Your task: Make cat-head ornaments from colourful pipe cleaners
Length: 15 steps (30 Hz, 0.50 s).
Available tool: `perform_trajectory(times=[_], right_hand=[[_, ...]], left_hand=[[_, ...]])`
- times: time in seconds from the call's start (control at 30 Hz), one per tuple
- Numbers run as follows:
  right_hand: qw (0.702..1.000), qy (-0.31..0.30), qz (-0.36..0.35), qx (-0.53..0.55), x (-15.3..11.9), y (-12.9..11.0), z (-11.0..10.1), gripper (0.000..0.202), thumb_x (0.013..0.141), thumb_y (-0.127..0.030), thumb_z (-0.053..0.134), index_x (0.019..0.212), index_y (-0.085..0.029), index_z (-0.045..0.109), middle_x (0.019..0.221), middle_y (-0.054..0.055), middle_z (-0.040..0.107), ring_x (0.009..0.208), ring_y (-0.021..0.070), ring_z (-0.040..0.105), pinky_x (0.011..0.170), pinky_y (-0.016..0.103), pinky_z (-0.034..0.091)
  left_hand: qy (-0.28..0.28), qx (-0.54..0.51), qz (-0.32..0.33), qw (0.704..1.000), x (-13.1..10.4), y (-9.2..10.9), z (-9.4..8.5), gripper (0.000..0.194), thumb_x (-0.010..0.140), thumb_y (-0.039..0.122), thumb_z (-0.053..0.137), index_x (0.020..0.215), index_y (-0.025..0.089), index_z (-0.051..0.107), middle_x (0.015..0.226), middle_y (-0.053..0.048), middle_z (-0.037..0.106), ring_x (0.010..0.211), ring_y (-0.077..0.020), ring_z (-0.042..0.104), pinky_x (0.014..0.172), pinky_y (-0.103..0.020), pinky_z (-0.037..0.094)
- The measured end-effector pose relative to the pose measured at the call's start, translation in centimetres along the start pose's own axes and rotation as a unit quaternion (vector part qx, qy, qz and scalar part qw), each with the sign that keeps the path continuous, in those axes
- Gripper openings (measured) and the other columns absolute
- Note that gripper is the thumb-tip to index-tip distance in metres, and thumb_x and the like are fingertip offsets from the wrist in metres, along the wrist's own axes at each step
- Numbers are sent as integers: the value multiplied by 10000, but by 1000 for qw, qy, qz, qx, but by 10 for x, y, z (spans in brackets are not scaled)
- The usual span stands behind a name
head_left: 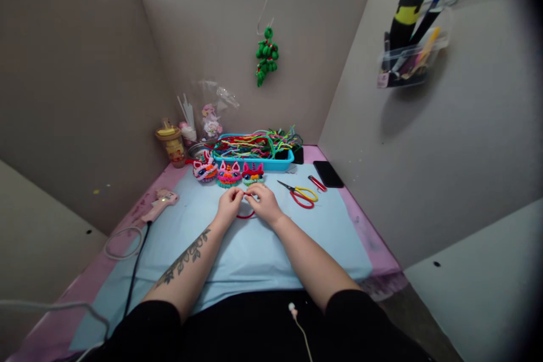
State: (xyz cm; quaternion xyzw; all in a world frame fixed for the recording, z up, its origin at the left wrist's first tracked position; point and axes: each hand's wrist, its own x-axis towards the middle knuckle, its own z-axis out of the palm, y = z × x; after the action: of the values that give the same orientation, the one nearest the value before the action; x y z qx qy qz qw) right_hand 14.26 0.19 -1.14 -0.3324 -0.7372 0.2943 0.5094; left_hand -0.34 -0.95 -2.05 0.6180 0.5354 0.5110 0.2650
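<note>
A thin red cord (246, 216) hangs in a loop below my two hands, over the blue cloth. My left hand (230, 203) pinches one part of it, and my right hand (263, 202) pinches it just beside, the fingertips nearly touching. Right behind the hands stand three colourful fuzzy animal figures: one white and pink (205, 170), one pink with an orange middle (229, 174), one magenta and teal (253, 174). Scissors (302, 193) with red and yellow handles lie to the right of my right hand.
A blue tray (271, 165) of coloured cords is at the back. On the right lie a red cutter (317, 183) and a phone (328, 174). A pink glue gun (160, 204) with its cable is at left, near a yellow cup (173, 147). Grey panels surround the table.
</note>
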Motion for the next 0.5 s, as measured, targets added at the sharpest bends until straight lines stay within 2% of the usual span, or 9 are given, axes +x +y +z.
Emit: perform_trajectory(times=[0.1,0.2,0.33,0.5], right_hand=[[996,-6,52,76,3,0,-4,156,771,-339,576,765,-218,674,852,58,644,851,195,559,702,298,419],[980,-14,127,151,6,6,-7,235,757,-402,574,721,-192,674,705,18,626,686,151,541,617,259,398],[944,-34,224,239,6,13,-5,272,618,-425,700,654,-162,640,537,-42,536,477,75,410,479,209,316],[897,-60,307,313,5,10,-4,301,520,-391,773,648,-144,657,558,-19,572,450,54,405,422,184,265]], left_hand=[[8,1,9,1000,0,1,-1,189,792,326,480,692,176,536,591,28,498,578,-116,457,567,-227,376],[2,12,26,1000,-1,2,0,199,809,333,465,708,179,542,599,21,506,581,-120,464,568,-229,385],[16,55,86,995,-4,5,1,179,819,313,482,748,184,584,719,-13,584,679,-141,521,655,-259,417],[23,74,129,989,-7,11,-2,165,834,291,492,757,196,604,763,-30,605,718,-152,538,661,-271,428]])
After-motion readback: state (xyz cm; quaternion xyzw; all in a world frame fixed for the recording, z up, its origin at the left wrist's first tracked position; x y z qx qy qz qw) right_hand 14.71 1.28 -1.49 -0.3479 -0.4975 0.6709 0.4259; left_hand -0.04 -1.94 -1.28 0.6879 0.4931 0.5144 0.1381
